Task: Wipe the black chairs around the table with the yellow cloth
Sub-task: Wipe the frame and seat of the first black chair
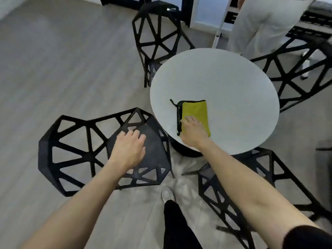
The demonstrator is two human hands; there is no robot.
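Yellow cloth [195,114] lies folded on the white desk [233,87]; my right hand [193,131] rests on it, fingers relaxed. Left hand [130,147] flat, released, on the black chair [86,155].

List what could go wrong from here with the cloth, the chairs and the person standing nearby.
1. The right hand lies on the yellow cloth near the edge of the round table; a careless pull might drop it.
2. The left hand rests on the nearest black chair, whose open lattice could snag the cloth's black trim.
3. The standing person may block the far chair.
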